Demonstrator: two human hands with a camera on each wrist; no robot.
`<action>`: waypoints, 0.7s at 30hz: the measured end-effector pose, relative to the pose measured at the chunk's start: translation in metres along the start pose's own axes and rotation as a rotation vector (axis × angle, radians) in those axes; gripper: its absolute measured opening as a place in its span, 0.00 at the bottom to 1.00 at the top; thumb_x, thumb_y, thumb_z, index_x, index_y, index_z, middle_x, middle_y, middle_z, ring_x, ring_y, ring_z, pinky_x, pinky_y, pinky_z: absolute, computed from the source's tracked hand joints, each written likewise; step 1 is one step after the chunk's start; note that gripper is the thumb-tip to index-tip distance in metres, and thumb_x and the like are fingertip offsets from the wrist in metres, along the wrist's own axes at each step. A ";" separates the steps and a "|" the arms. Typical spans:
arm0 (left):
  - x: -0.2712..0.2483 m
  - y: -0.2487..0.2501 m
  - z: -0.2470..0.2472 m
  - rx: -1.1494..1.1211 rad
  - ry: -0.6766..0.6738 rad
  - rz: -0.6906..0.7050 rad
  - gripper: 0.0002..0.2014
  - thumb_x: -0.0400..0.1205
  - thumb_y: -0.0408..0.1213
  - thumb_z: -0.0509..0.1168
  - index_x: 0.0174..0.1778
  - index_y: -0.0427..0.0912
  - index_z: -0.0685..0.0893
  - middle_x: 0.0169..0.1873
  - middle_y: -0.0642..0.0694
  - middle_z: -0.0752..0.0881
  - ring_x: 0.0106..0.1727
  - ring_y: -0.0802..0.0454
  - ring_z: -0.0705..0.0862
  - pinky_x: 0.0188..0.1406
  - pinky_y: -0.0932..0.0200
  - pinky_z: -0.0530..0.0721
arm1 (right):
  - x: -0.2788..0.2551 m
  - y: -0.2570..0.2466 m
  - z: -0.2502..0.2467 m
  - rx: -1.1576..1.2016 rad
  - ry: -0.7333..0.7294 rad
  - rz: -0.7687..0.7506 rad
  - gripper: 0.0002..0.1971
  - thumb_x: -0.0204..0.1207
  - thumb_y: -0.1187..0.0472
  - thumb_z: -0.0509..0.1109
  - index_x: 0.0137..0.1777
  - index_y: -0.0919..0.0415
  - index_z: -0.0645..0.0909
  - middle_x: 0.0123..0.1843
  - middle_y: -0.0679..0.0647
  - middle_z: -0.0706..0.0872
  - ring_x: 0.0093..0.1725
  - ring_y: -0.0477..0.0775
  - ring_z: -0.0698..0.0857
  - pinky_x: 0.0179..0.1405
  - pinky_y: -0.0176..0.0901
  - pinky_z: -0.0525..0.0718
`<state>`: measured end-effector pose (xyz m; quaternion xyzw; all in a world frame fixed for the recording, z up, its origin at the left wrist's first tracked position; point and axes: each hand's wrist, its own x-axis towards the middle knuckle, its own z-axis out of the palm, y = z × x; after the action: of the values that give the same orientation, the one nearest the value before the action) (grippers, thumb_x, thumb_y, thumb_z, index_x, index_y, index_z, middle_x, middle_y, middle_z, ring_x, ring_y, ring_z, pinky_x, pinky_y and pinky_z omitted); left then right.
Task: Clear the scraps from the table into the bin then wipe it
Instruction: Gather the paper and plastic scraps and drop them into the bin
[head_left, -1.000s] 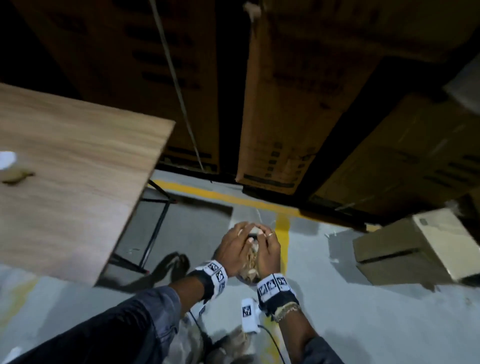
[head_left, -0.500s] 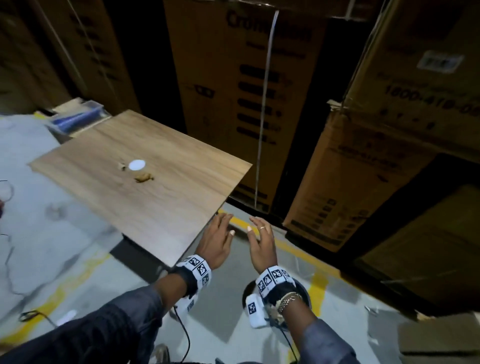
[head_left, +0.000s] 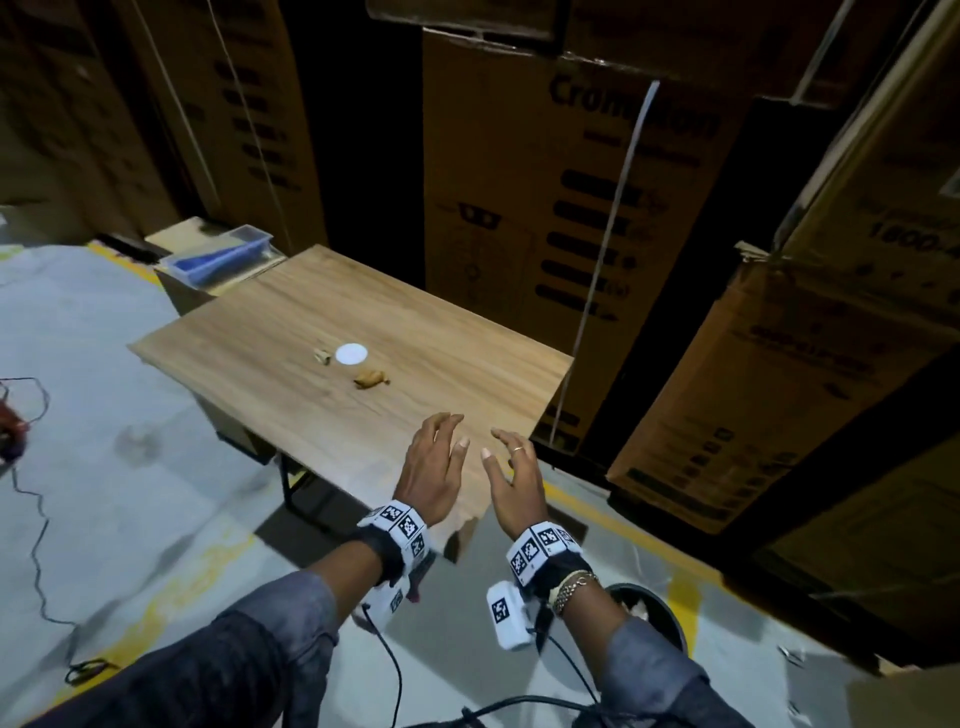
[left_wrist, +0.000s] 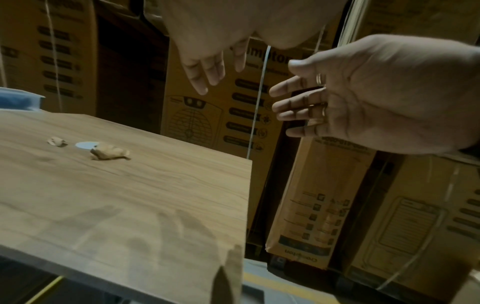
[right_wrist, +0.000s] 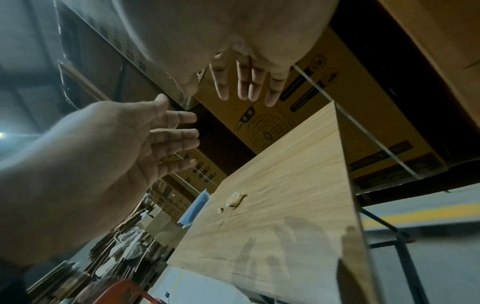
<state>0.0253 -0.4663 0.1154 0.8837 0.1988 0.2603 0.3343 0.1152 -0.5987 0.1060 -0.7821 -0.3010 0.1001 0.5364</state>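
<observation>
**Scraps left on the wooden table, both my hands empty**

Crumpled bits lie mid-table, well ahead of my fingers: a small pale scrap on the left, a flat white disc just beside it, then a larger tan wad. They look light, soft and crushable, so I judge a fingertip pinch across each wad would hold. My left hand and right hand hover over the near corner, fingers loosely spread, gripping nothing. A dark round bin sits on the floor at my right.
</observation>
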 end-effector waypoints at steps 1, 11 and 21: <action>0.003 -0.010 -0.012 -0.006 0.001 0.008 0.27 0.92 0.53 0.47 0.80 0.43 0.76 0.75 0.43 0.76 0.76 0.45 0.76 0.79 0.45 0.74 | 0.003 -0.006 0.016 -0.001 0.002 -0.007 0.18 0.90 0.51 0.68 0.77 0.51 0.80 0.75 0.45 0.77 0.77 0.45 0.77 0.81 0.48 0.73; 0.010 -0.092 -0.089 -0.030 0.018 -0.027 0.26 0.90 0.53 0.48 0.77 0.42 0.77 0.72 0.42 0.77 0.73 0.44 0.77 0.76 0.46 0.75 | 0.032 -0.050 0.131 -0.031 -0.017 -0.006 0.17 0.90 0.53 0.68 0.76 0.53 0.81 0.74 0.47 0.80 0.76 0.49 0.79 0.80 0.57 0.77; 0.051 -0.175 -0.115 0.038 -0.012 -0.139 0.27 0.91 0.53 0.47 0.76 0.42 0.78 0.72 0.42 0.78 0.72 0.43 0.78 0.74 0.43 0.77 | 0.094 -0.035 0.223 -0.008 -0.088 0.040 0.16 0.91 0.54 0.68 0.76 0.53 0.81 0.73 0.48 0.79 0.75 0.50 0.79 0.78 0.58 0.77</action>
<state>-0.0336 -0.2611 0.0840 0.8756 0.2625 0.2274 0.3357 0.0704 -0.3625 0.0631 -0.7848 -0.3092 0.1440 0.5175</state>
